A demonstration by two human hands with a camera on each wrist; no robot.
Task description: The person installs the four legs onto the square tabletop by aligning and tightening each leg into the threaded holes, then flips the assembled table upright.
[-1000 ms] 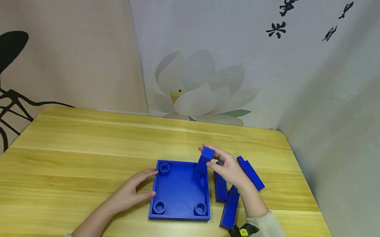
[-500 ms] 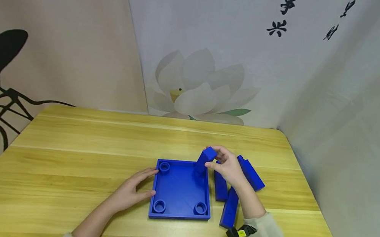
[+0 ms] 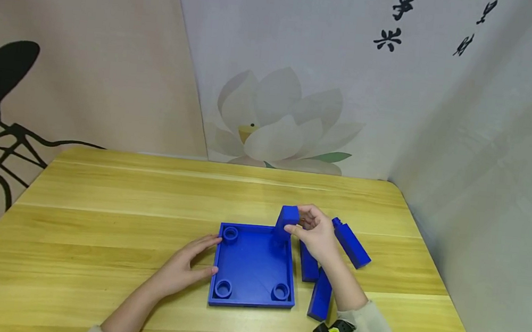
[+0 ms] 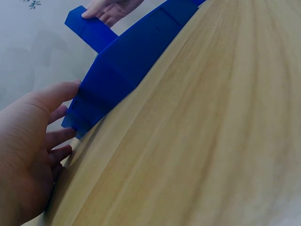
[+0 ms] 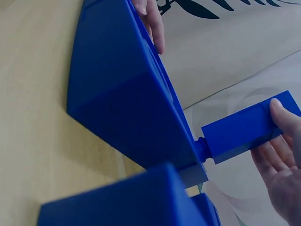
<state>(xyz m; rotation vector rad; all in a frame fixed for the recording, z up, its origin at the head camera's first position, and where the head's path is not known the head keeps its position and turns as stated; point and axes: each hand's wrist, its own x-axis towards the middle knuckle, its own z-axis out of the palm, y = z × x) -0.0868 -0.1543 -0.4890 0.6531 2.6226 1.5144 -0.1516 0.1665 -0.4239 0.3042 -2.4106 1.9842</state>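
Blue post is standing roughly upright at the far right corner of a square tray, its narrow neck showing just above the rim. The right hand, the nearer, is pinching its upper end from the right; the left hand is touching the tray's left edge, thumb and fingers apart.

Looked bright and even in the head view, with soft, faint shadows on the flat yellow wooden table beside the bare left forearm. Looked dimmer and greyer in both wrist views, with deep shade on the shallow square blue plastic tray. Was fuzzy on the near blue plastic block in the right wrist view, but sharper on the held oblong blue plastic block.
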